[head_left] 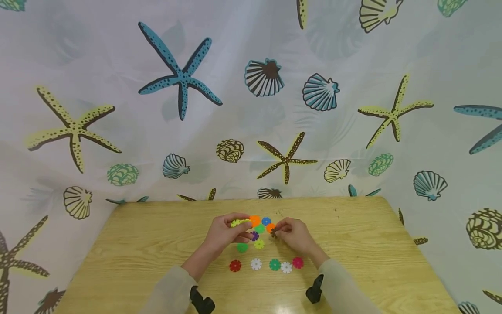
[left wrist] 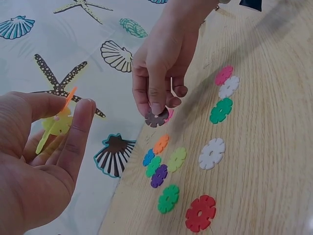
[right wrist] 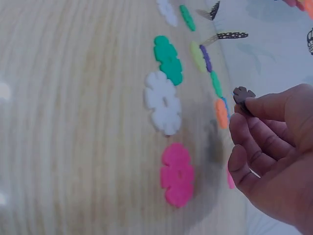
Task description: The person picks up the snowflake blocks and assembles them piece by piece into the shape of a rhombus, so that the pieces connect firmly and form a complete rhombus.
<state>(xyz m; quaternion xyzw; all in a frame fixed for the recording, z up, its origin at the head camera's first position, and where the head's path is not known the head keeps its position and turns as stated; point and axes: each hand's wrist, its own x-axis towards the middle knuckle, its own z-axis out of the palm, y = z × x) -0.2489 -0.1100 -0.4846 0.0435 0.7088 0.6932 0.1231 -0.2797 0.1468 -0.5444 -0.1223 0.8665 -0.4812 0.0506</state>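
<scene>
Head view: left hand (head_left: 226, 230) grip closed on yellow discs (head_left: 236, 223) and an orange disc (head_left: 255, 220), right hand (head_left: 296, 235) grip pinching a brown disc (head_left: 273, 233), both over the worktop (head_left: 157, 248), near row running red disc (head_left: 235, 265), white, green, white, pink disc (head_left: 298, 262). Left wrist view: yellow and orange pieces held between thumb and fingers, whether joined hard to tell; loose discs on the worktop. Right wrist view: brown disc pinched at the thumb tip, other fingers loosely curled.
</scene>
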